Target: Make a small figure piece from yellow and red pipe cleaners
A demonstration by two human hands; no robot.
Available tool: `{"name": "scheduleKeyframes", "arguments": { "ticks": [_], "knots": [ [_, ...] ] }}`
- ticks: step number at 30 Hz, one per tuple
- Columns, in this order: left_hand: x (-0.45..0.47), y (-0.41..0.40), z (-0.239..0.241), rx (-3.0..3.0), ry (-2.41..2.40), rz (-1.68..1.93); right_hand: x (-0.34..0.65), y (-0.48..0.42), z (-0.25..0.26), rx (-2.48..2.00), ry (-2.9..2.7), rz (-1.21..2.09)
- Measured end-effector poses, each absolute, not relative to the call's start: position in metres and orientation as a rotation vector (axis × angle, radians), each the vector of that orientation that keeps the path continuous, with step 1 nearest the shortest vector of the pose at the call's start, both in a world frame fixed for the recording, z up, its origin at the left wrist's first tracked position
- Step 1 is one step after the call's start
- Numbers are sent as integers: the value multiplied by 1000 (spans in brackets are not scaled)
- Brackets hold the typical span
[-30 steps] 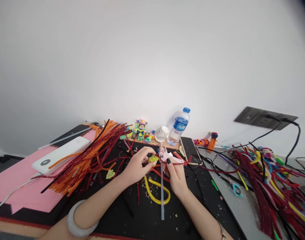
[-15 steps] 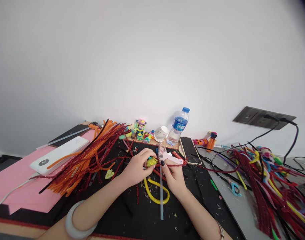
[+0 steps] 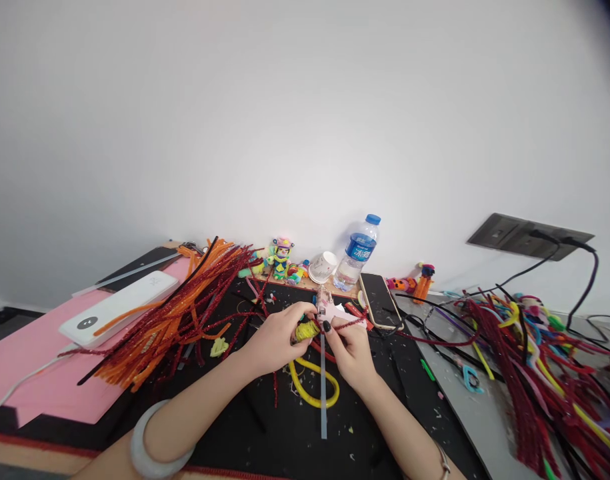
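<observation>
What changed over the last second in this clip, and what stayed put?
The left hand and right hand drew closer together, and the small yellow piece pinched by the left hand dropped slightly. The right hand keeps its grip on the red glitter stem. The bottle and phone are unmoved.

A small yellow fuzzy coil (image 3: 307, 329) sits just below the centre of the frame, pinched in the grip of the left hand (image 3: 272, 343). A thin red glittery stem (image 3: 352, 323) touches its right side and runs rightward, rising slightly, through the grip of the right hand (image 3: 352, 353).
</observation>
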State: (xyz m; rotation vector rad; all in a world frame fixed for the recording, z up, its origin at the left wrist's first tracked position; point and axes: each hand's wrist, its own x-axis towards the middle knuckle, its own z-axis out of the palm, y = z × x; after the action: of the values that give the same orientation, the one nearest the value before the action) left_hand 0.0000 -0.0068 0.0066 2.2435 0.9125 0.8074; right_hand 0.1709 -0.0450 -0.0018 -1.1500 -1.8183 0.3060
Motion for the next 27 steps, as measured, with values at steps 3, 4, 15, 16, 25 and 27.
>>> {"name": "scheduleKeyframes", "arguments": {
  "ticks": [3, 4, 15, 16, 25, 27],
  "knots": [
    [0, -7, 8, 2256, 888, 805, 172, -44, -2, -1154, -1829, 323],
    [0, -7, 9, 2259, 877, 807, 173, -45, -2, -1156, -1835, 334],
    [-1, -9, 10, 2330, 858, 733, 175, -45, -3, -1278, -1780, 425],
    [-1, -9, 11, 2337, 855, 727, 174, -45, -2, -1281, -1776, 434],
    [-1, -9, 10, 2360, 791, 694, 174, -44, -3, -1317, -1762, 487],
    [-1, -10, 9, 2352, 778, 691, 174, -44, -4, -1325, -1761, 486]
  ]
}}
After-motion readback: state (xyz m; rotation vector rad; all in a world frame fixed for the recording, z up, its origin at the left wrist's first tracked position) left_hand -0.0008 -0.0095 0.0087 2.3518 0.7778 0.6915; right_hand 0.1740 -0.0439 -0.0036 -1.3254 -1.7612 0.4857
